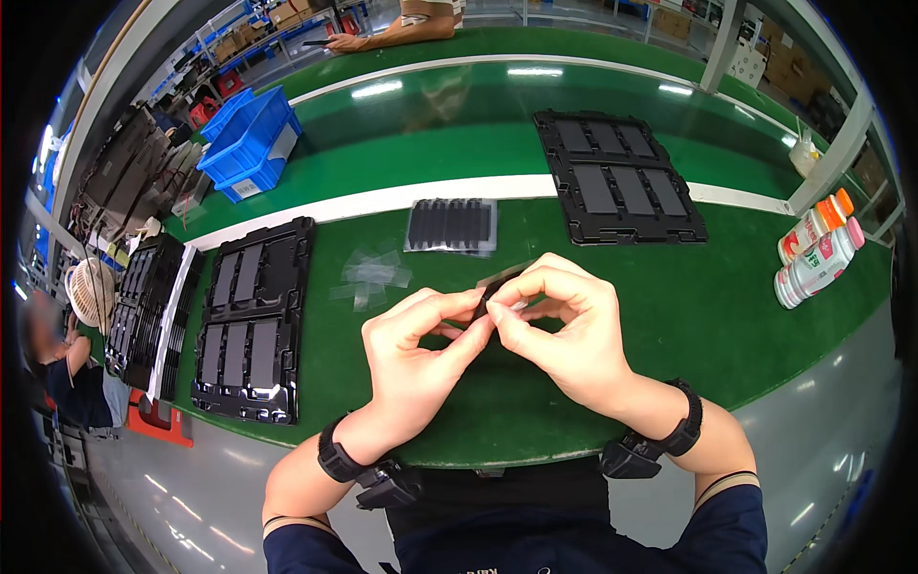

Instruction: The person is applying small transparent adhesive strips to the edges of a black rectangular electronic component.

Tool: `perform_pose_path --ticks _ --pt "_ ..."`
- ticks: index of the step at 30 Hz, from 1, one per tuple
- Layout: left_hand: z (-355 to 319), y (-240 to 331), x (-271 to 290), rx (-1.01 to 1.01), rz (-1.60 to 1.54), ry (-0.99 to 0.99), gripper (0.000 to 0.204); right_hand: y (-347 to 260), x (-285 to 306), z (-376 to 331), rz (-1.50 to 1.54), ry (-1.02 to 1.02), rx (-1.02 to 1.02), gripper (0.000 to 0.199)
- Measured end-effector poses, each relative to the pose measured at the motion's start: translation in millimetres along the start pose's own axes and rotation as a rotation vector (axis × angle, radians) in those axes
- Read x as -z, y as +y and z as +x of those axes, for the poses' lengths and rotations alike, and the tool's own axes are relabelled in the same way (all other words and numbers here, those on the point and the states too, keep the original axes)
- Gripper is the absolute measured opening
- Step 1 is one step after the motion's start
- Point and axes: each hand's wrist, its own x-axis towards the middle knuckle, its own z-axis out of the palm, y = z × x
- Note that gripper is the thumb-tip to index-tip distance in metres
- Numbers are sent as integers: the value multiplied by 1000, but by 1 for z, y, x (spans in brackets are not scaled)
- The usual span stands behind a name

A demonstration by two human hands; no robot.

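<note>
Green-topped worktable spans the frame. Black moulded-plastic tray holding dark grey rectangles, left of frame. Person's left hand and right hand meet at centre, both pinching. Clear film strips scattered left of centre. Small, thin, dark piece between the fingertips, mid-frame.

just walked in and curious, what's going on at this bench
A person's left grip and right grip pinch a small thin dark piece over the green tabletop; much of it is hidden. Beyond lie a loose pile of clear plastic strips and a flat clear-and-black striped pack. A black moulded plastic tray with dark-grey rectangular panels lies left, another farther right.
</note>
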Motion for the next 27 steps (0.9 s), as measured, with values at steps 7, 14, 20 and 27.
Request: perform_pose_path --ticks 7,14,20,27 --pt "-2 -3 -1 162 -154 10 20 1 4 1 -29 -36 14 7" --pt "-2 -1 -1 106 -124 -1 16 0 4 1 -17 -39 5 5" --pt "-1 -1 -1 53 -80 -5 16 1 4 2 10 -66 35 6" --pt "-1 1 -1 48 -68 8 14 2 3 4 11 -53 11 8"
